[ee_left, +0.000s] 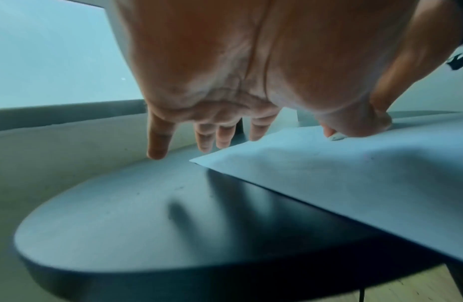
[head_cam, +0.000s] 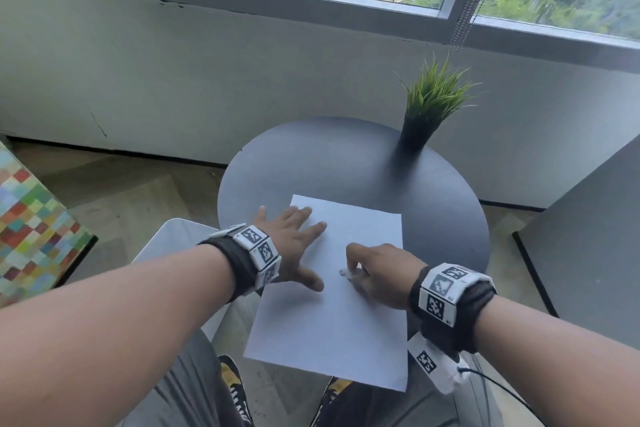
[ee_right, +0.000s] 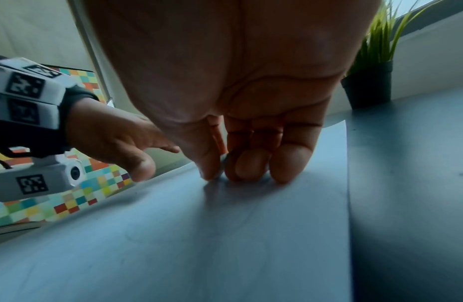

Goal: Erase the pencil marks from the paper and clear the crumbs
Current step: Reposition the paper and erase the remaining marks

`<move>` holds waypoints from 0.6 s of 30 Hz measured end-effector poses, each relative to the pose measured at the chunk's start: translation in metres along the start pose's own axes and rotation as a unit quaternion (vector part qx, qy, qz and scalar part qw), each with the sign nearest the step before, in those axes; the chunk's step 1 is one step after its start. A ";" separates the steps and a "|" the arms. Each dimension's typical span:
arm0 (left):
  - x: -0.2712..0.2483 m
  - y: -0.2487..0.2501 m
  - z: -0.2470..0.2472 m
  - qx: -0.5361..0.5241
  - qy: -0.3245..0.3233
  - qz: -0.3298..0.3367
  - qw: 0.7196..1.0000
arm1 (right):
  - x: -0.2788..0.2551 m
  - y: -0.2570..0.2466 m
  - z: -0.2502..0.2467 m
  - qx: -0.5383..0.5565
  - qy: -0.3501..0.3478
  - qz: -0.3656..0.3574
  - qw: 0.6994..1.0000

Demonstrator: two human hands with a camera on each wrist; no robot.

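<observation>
A white sheet of paper (head_cam: 332,305) lies on the round dark table (head_cam: 346,163), its near end overhanging the table edge. My left hand (head_cam: 294,243) lies flat with fingers spread on the sheet's left edge, holding it down; its fingers (ee_left: 158,143) reach past the paper (ee_left: 354,183) onto the table. My right hand (head_cam: 374,274) is curled over the middle of the sheet and pinches a small white eraser (head_cam: 344,273), whose tip touches the paper. The eraser (ee_left: 336,137) also shows under the right fingers in the left wrist view. Pencil marks are too faint to make out.
A potted green grass plant (head_cam: 429,107) stands at the table's far right. A grey panel (head_cam: 588,253) stands to the right and a multicoloured checked surface (head_cam: 31,232) to the left. A wall under a window is behind. My knees and shoes sit under the table's near edge.
</observation>
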State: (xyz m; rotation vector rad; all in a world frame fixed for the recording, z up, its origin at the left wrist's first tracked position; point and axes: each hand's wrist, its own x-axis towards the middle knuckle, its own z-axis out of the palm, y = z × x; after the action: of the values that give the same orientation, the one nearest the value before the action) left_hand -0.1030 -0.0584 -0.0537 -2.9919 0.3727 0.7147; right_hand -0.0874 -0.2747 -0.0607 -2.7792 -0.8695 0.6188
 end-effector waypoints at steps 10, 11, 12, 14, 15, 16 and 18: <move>0.009 -0.001 0.011 0.011 -0.009 0.004 1.000 | 0.047 0.013 -0.026 0.056 0.054 0.113 0.990; 0.010 -0.001 0.010 0.015 -0.008 0.004 1.000 | 0.051 0.010 -0.025 0.055 0.059 0.116 0.990; 0.012 -0.001 0.009 0.017 -0.006 0.003 1.000 | 0.052 0.005 -0.023 0.049 0.058 0.107 0.991; 0.014 -0.001 0.007 0.024 -0.006 0.002 1.000 | 0.050 -0.009 -0.014 0.026 0.035 0.042 0.998; 0.015 -0.001 0.007 0.026 -0.007 0.002 1.000 | 0.046 -0.014 -0.010 0.014 0.014 0.004 1.000; 0.016 -0.001 0.006 0.027 -0.008 0.001 1.000 | 0.043 -0.017 -0.009 0.009 -0.007 -0.023 1.000; 0.016 0.000 0.004 0.032 -0.014 -0.001 0.999 | 0.046 -0.010 -0.016 0.004 -0.008 -0.006 1.000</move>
State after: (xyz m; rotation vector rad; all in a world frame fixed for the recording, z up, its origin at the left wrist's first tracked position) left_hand -0.0907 -0.0612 -0.0649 -2.9198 0.3837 0.7281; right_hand -0.0509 -0.2401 -0.0588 -2.7638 -0.8834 0.6419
